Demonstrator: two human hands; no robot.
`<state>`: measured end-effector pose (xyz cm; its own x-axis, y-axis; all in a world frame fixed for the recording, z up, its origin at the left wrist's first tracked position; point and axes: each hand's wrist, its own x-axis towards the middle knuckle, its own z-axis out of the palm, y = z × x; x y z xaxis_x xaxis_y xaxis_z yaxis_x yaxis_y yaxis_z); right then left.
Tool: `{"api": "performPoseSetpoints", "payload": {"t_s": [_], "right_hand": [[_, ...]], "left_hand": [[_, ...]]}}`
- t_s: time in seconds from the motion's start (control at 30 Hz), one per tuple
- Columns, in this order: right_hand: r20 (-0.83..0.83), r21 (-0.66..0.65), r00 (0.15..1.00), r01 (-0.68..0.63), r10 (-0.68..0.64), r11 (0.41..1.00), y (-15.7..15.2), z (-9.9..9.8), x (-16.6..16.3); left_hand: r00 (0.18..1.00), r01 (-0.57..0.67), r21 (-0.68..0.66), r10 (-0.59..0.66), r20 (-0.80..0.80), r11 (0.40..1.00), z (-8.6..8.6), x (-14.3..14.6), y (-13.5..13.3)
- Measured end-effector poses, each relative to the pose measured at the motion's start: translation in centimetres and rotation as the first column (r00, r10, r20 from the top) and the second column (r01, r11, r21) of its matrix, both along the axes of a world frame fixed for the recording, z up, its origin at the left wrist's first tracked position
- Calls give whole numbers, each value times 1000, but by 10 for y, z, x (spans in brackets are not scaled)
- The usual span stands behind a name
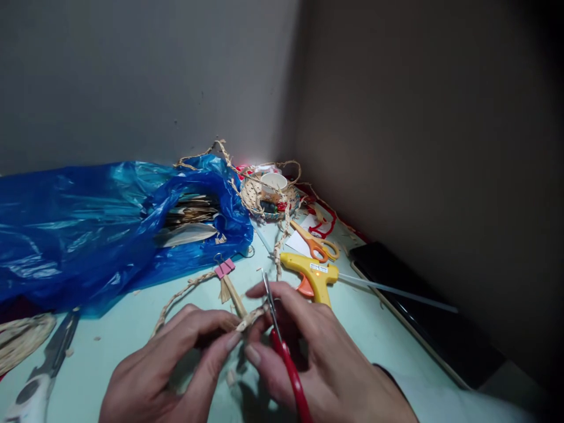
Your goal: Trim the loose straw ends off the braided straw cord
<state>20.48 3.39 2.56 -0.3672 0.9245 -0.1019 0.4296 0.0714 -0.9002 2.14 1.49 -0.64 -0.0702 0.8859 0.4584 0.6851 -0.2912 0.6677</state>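
Between finger and thumb, my left hand (167, 358) pinches a braided cord of dry straw-coloured fibre (250, 319). A pair of red-handled scissors (282, 346) rests in my right hand (308, 346), its blades pointing away from me. My right fingertips are close to the cord; whether they touch it I cannot tell. A pink binder clip (225, 268) sits just beyond my left hand, gripping the fibre strands. From near the clip, a braided length curves back toward my left wrist.
A blue plastic bag (88, 235) of dry leaves lies at left. Behind stands a woven basket (252, 194) with a cup. A yellow glue gun (308, 267), orange scissors (315, 241) and a black phone-like slab (423, 317) lie right. White-handled cutters (37, 388) lie front left.
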Motion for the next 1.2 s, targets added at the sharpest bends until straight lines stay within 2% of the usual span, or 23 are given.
{"api": "performPoseSetpoints", "payload": {"t_s": [0.07,0.17,0.23,0.3,0.37,0.43,0.53,0.67,0.83,1.0,1.1,1.17,1.2], "right_hand": [[43,19,997,-61,60,998,4,-1,0],[83,61,994,-78,73,995,9,-3,0],[99,93,993,-75,66,993,10,-3,1],[82,137,992,-103,92,985,11,-4,3],[40,192,988,-153,148,969,11,-5,4],[1,229,980,-194,199,954,12,-7,4],[-30,253,981,-178,191,951,12,-7,4],[-51,227,987,-140,155,964,12,-5,4],[-126,130,974,-170,186,977,10,-1,4],[-324,-153,942,-143,87,978,-4,4,5],[-425,-300,899,-247,103,921,-8,0,8],[-505,-382,845,-401,175,833,-5,-6,9],[-553,-415,805,-490,215,767,-3,-8,9]], "left_hand": [[996,9,-145,4,92,989,7,3,2],[962,125,-400,-12,275,908,18,4,6],[937,237,-461,-75,342,855,23,1,9],[925,310,-467,-149,351,828,25,-4,13],[935,329,-438,-221,279,837,25,-10,17],[944,329,-372,-303,130,868,27,-15,19],[926,350,-288,-376,-40,891,31,-18,19],[929,340,-289,-367,-45,895,33,-13,13],[970,216,-165,-232,-79,962,21,-4,3],[967,206,-59,-213,-139,977,10,-5,0],[972,169,-14,-169,-160,986,9,-6,0],[978,130,17,-126,-169,991,9,-7,1],[979,111,22,-105,-175,994,9,-7,1]]}}
